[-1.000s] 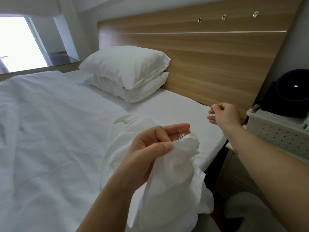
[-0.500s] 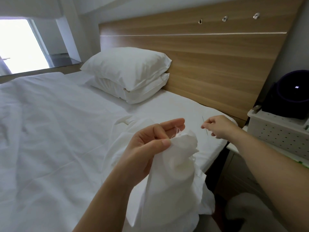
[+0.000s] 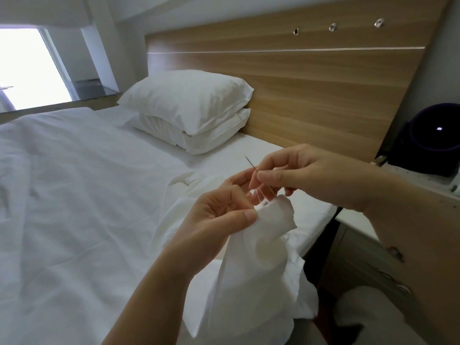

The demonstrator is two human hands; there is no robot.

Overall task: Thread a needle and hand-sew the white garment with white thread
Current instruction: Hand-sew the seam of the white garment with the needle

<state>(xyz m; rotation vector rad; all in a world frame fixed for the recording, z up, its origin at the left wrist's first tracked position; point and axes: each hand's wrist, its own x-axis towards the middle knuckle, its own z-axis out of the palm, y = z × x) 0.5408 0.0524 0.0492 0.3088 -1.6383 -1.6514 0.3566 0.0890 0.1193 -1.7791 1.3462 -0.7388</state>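
My left hand (image 3: pixel 219 215) pinches a raised fold of the white garment (image 3: pixel 256 265) between thumb and fingers; the rest of the cloth hangs down over the bed edge. My right hand (image 3: pixel 296 175) sits just above that fold, thumb and forefinger closed on a thin steel needle (image 3: pixel 250 162) whose tip points up and to the left. Short strands of white thread (image 3: pixel 261 195) run from the needle down to the edge of the fold. The two hands nearly touch.
A bed with a white duvet (image 3: pixel 74 207) fills the left. Two stacked white pillows (image 3: pixel 191 110) lean on a wooden headboard (image 3: pixel 311 78). At the right stand a nightstand with drawers (image 3: pixel 368 260), a white perforated box and a dark round device (image 3: pixel 433 138).
My right hand has come back from its far-right stretch to just above the fold, bringing the needle. The thread between needle and cloth is now short. My left hand has kept its grip.
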